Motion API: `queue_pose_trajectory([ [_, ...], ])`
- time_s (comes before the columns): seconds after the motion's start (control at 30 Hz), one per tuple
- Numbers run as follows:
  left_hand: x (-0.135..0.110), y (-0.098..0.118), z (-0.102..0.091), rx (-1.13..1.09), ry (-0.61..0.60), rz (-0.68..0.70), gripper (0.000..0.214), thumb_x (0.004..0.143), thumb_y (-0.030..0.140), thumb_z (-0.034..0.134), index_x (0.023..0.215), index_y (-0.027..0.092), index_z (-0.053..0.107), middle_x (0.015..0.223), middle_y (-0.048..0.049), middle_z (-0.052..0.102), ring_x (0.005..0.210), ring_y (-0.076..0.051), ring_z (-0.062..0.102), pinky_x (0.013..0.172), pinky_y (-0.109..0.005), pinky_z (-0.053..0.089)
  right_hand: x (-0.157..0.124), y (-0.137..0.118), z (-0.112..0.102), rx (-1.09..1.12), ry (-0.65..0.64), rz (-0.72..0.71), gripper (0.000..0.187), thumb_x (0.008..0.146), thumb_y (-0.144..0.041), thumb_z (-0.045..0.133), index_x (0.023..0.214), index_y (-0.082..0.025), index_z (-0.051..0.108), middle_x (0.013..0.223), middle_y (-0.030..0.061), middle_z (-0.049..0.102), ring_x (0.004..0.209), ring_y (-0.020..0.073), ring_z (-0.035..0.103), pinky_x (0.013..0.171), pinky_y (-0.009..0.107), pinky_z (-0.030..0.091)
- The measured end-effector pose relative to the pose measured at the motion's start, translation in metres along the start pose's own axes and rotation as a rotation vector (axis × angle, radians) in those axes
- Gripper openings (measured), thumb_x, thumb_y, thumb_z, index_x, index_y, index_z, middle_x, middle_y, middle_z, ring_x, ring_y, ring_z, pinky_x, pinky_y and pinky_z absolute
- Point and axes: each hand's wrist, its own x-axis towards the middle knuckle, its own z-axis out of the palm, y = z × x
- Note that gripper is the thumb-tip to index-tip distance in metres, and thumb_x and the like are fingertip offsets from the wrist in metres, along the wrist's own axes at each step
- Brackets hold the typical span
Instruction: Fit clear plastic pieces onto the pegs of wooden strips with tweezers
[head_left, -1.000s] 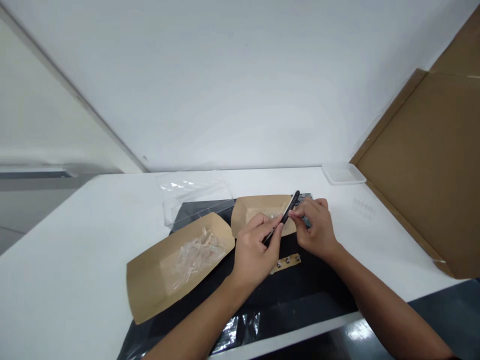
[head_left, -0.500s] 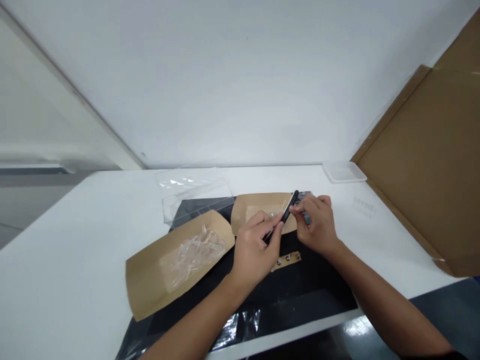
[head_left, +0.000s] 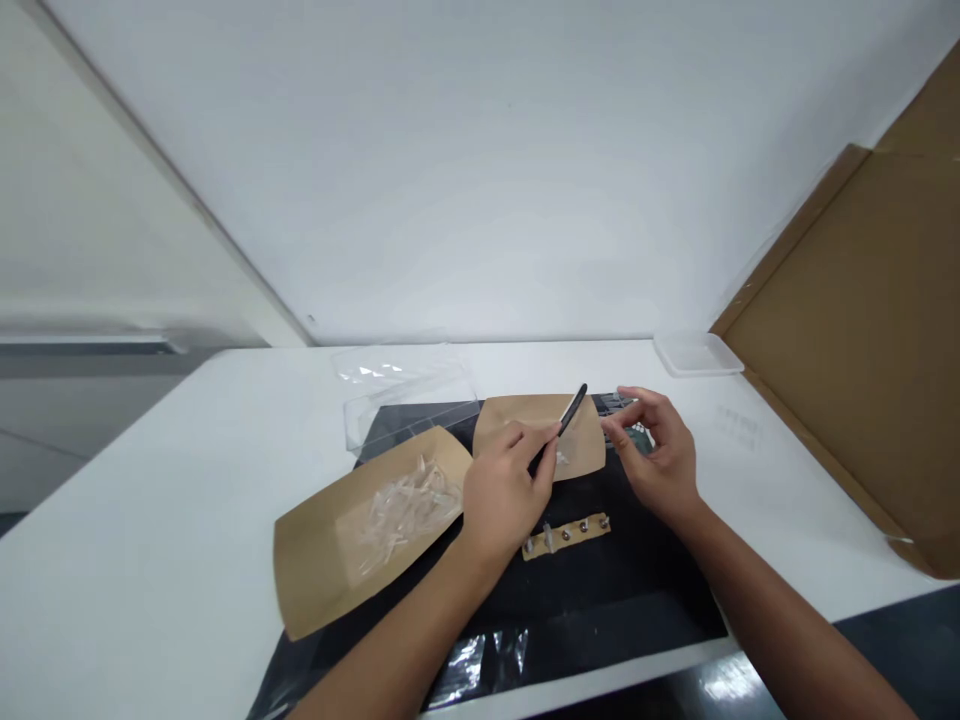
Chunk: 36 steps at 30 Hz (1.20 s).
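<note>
My left hand is closed on black tweezers, whose far end points up and right over a small brown paper tray. My right hand hovers just right of that tray, fingers curled and apart, with nothing that I can make out in them. Below the hands a small brown strip with several metal studs lies on the black mat. A larger brown paper tray at the left holds several small clear plastic pieces.
A clear plastic lid lies behind the trays on the white table. A shallow clear container sits at the back right. A large cardboard sheet leans at the right. The table's front edge runs below the mat.
My right hand has let go of the tweezers' end and drawn slightly right, fingers spread. The left hand still holds the tweezers. The view shifted a little.
</note>
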Motion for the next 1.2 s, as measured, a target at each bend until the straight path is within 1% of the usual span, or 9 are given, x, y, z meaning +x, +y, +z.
queue_pose_trajectory([
  [0.1, 0.0, -0.002, 0.0, 0.083, 0.002, -0.01, 0.021, 0.101, 0.023, 0.064, 0.115, 0.023, 0.081, 0.094, -0.0046, 0.077, 0.085, -0.02, 0.073, 0.071, -0.029, 0.051, -0.001, 0.0, 0.0, -0.05, -0.031, -0.017, 0.01, 0.096, -0.036, 0.076, 0.102, -0.029, 0.073, 0.09, 0.0017, 0.078, 0.085, 0.024, 0.074, 0.09, 0.046, 0.053],
  [0.17, 0.0, -0.003, 0.0, 0.161, -0.014, -0.02, 0.02, 0.101, 0.024, 0.065, 0.114, 0.025, 0.081, 0.096, -0.0047, 0.078, 0.085, -0.021, 0.073, 0.067, -0.028, 0.049, -0.001, -0.001, 0.001, -0.091, -0.047, -0.032, 0.011, 0.095, -0.036, 0.077, 0.09, -0.028, 0.073, 0.09, 0.002, 0.079, 0.086, 0.0248, 0.075, 0.088, 0.045, 0.053],
  [0.3, 0.0, -0.004, -0.001, 0.318, -0.081, -0.007, 0.019, 0.101, 0.025, 0.064, 0.108, 0.025, 0.082, 0.1, -0.0067, 0.08, 0.08, -0.024, 0.073, 0.064, -0.032, 0.045, -0.002, 0.001, 0.001, -0.081, -0.063, -0.042, 0.013, 0.094, -0.037, 0.079, 0.088, -0.028, 0.072, 0.089, 0.0002, 0.081, 0.084, 0.0245, 0.076, 0.088, 0.046, 0.052],
  [0.5, 0.0, -0.006, -0.003, 0.394, -0.077, 0.1, 0.02, 0.101, 0.015, 0.062, 0.11, 0.023, 0.079, 0.106, -0.01, 0.083, 0.109, -0.034, 0.075, 0.081, -0.041, 0.044, -0.002, 0.005, 0.005, -0.103, -0.088, -0.121, 0.013, 0.093, -0.038, 0.081, 0.087, -0.029, 0.073, 0.088, -0.0009, 0.083, 0.08, 0.0243, 0.077, 0.085, 0.046, 0.052],
  [0.67, 0.001, -0.006, -0.007, 0.403, -0.074, 0.071, 0.014, 0.099, 0.016, 0.065, 0.101, 0.021, 0.078, 0.098, -0.0095, 0.083, 0.095, -0.032, 0.076, 0.077, -0.043, 0.042, -0.004, 0.007, 0.006, -0.108, -0.113, -0.147, 0.013, 0.093, -0.037, 0.081, 0.088, -0.029, 0.073, 0.089, -0.0013, 0.083, 0.081, 0.0241, 0.078, 0.083, 0.045, 0.051],
  [0.77, 0.004, -0.005, -0.007, 0.265, -0.037, 0.044, 0.014, 0.1, 0.02, 0.065, 0.096, 0.02, 0.078, 0.094, -0.0089, 0.082, 0.092, -0.03, 0.075, 0.08, -0.042, 0.046, -0.005, 0.008, 0.006, -0.098, -0.137, -0.163, 0.011, 0.094, -0.036, 0.08, 0.09, -0.029, 0.073, 0.09, -0.0019, 0.083, 0.083, 0.0235, 0.078, 0.084, 0.044, 0.05],
  [0.87, 0.005, -0.002, -0.003, -0.085, -0.053, 0.024, 0.014, 0.1, 0.022, 0.065, 0.103, 0.02, 0.079, 0.096, -0.0069, 0.081, 0.089, -0.023, 0.074, 0.084, -0.038, 0.053, -0.007, 0.009, 0.005, -0.092, -0.166, -0.202, 0.009, 0.096, -0.034, 0.078, 0.091, -0.029, 0.073, 0.092, -0.0021, 0.083, 0.085, 0.023, 0.079, 0.082, 0.043, 0.049],
  [0.97, 0.006, 0.004, 0.0, -0.355, -0.114, -0.055, 0.017, 0.101, 0.026, 0.064, 0.104, 0.022, 0.08, 0.095, -0.0052, 0.08, 0.079, -0.018, 0.071, 0.074, -0.031, 0.056, -0.007, 0.009, 0.004, -0.094, -0.173, -0.24, 0.008, 0.099, -0.034, 0.074, 0.092, -0.029, 0.073, 0.094, -0.0023, 0.084, 0.084, 0.0219, 0.079, 0.08, 0.043, 0.047],
  [1.2, 0.005, 0.01, 0.001, -0.567, -0.148, -0.232, 0.018, 0.097, 0.035, 0.071, 0.101, 0.022, 0.082, 0.096, -0.0067, 0.082, 0.076, -0.018, 0.073, 0.055, -0.023, 0.051, -0.006, 0.008, 0.002, -0.114, -0.153, -0.305, 0.01, 0.098, -0.036, 0.077, 0.092, -0.03, 0.071, 0.093, -0.0048, 0.084, 0.078, 0.0196, 0.079, 0.079, 0.042, 0.042],
])
